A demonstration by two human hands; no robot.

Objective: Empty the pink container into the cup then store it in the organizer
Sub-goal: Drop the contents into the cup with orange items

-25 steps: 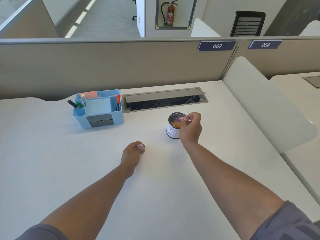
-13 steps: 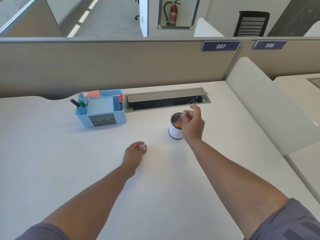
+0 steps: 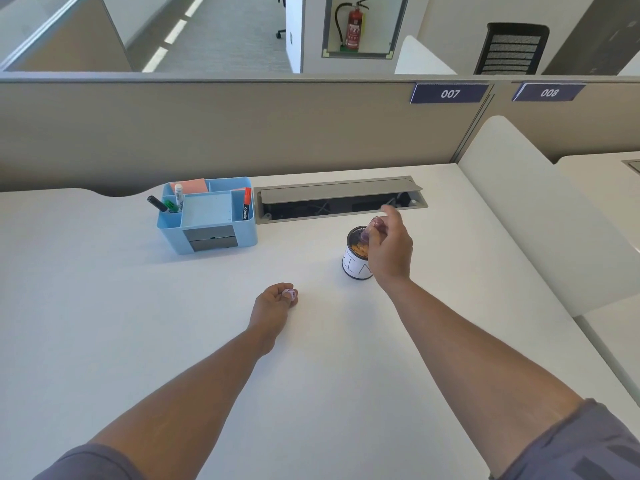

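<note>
My right hand (image 3: 389,247) holds a small translucent pink container (image 3: 373,227) tipped over the mouth of a white cup (image 3: 355,266) with a dark inside; small orange pieces lie in the cup. My left hand (image 3: 272,304) rests on the white desk nearer to me, fingers closed on a small pink-white lid (image 3: 290,293). A light blue desk organizer (image 3: 207,216) stands at the back left, well apart from both hands, with markers, a glue stick and pink notes in its compartments.
An open grey cable hatch (image 3: 341,199) is set into the desk just behind the cup. A beige partition (image 3: 242,133) closes the far edge. A white divider panel (image 3: 554,216) slopes along the right side of the desk.
My right hand has lifted and tipped the pink container more steeply over the cup, index finger now stretched out. My left hand has stayed in place.
</note>
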